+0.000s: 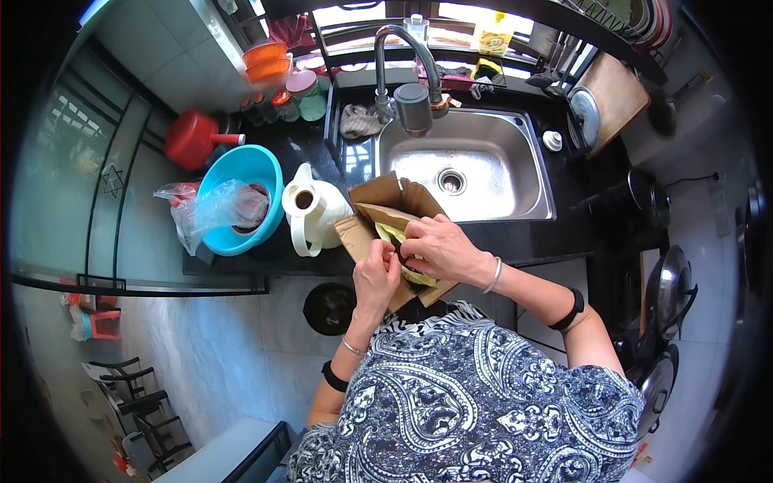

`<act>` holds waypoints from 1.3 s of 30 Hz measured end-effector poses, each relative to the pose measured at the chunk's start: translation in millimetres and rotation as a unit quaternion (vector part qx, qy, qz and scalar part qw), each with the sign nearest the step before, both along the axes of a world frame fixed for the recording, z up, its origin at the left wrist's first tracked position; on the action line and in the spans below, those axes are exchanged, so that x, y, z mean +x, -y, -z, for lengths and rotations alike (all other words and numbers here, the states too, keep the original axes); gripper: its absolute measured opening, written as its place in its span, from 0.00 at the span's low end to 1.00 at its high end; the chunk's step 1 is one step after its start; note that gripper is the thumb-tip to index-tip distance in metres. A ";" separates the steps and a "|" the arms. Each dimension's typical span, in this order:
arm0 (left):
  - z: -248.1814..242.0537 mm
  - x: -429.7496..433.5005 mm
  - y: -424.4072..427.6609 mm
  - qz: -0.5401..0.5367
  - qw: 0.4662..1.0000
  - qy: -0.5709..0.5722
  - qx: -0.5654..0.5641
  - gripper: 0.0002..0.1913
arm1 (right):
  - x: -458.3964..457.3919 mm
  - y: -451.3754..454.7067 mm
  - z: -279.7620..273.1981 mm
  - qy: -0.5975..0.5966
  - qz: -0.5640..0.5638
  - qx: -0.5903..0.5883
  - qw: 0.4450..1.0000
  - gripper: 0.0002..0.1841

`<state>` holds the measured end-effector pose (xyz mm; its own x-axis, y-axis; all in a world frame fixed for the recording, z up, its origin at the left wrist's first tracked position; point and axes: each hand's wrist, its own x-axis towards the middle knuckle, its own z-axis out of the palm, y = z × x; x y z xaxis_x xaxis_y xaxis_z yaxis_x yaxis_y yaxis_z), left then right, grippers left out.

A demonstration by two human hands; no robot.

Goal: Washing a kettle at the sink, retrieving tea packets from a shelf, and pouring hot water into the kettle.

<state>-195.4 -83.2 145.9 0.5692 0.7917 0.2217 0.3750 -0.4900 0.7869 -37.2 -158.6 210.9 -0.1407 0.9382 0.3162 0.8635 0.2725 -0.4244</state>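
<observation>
An opened cardboard box with raised flaps stands at the counter's front edge, close to my body. Inside it shows a yellow-green plastic bag. Both hands are at the bag's opening: my left hand pinches its near left edge, and my right hand has its fingers curled on its right side. Dark contents show between the fingers, too hidden to identify. Just left of the box is a cream thermos jug with its mouth uncovered.
A turquoise basin holding a clear plastic bag is at the left, beside a red dipper. Behind the box lies a steel sink under a curved faucet. A white stopper sits right of the sink.
</observation>
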 end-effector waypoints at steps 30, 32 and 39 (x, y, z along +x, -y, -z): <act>-33.3 48.7 -51.2 0.403 0.863 -0.149 0.265 0.06 | 27.4 36.6 24.9 0.209 0.144 -0.073 0.965 0.02; -26.7 51.5 -50.8 0.406 0.849 -0.152 0.301 0.04 | 24.5 35.8 30.8 0.203 0.145 -0.061 0.966 0.02; -34.4 48.9 -42.1 0.420 0.846 -0.166 0.284 0.05 | 15.9 28.5 36.0 0.221 0.116 -0.069 0.966 0.03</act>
